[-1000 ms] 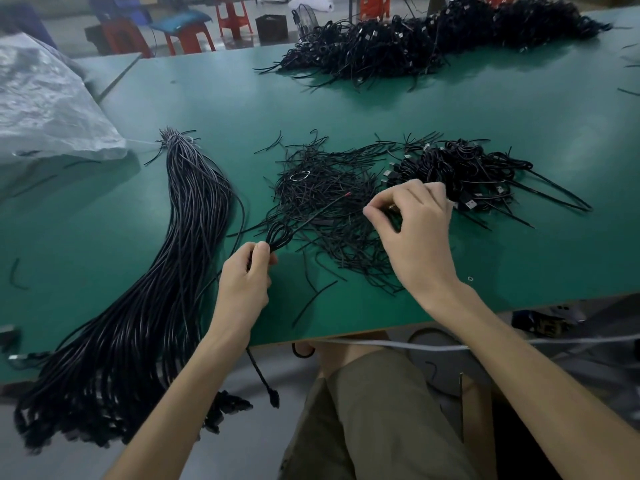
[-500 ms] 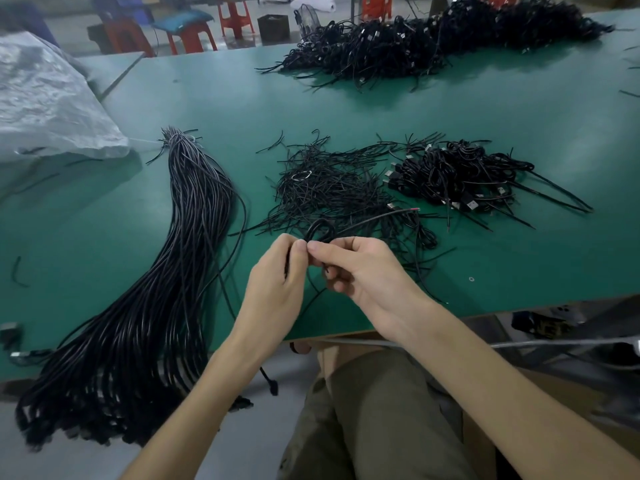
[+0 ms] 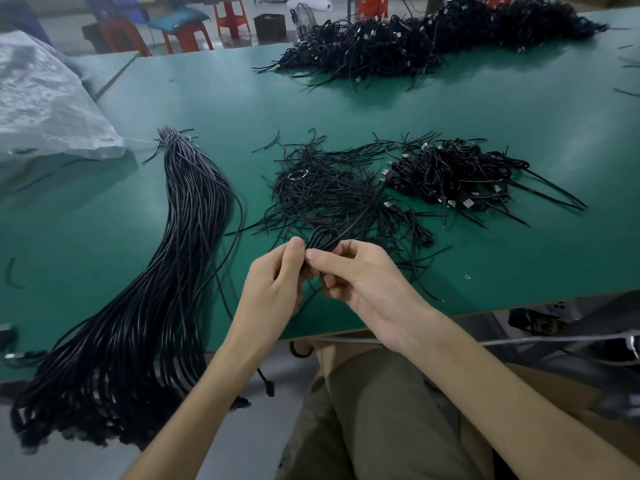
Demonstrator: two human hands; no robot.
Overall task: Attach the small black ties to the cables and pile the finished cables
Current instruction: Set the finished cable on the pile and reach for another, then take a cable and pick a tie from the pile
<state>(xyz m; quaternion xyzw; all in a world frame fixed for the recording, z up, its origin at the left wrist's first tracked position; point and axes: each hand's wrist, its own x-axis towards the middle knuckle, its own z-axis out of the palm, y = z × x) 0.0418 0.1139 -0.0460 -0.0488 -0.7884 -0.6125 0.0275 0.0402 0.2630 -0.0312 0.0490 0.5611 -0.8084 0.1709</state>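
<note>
two hands met just above the near edge of the green table point(image 3: 381, 109). the left hand point(image 3: 277, 282) and the right hand point(image 3: 360, 278) both had their fingers curled in, thumbs and forefingers pinching one looped black cable point(image 3: 320, 237) between them. its loop stood up past the fingertips, and a tail dropped below the table edge to one plug point(image 3: 268, 386). whether a tie was already in the pinch could not be told.

four black masses lay on the table. one long bundle of straight cables point(image 3: 180, 254) ran from the middle left down over the near edge. one loose scatter of thin black ties point(image 3: 329, 199) lay just beyond the hands, with one small metal ring point(image 3: 298, 174) on top. two heaps of coiled cables showed: a small heap point(image 3: 457, 174) just right of the ties, and a large heap point(image 3: 433, 39) well apart at the far edge. the strands in each were too many to count. one crumpled white plastic sheet point(image 3: 45, 98) sat at the far left.
</note>
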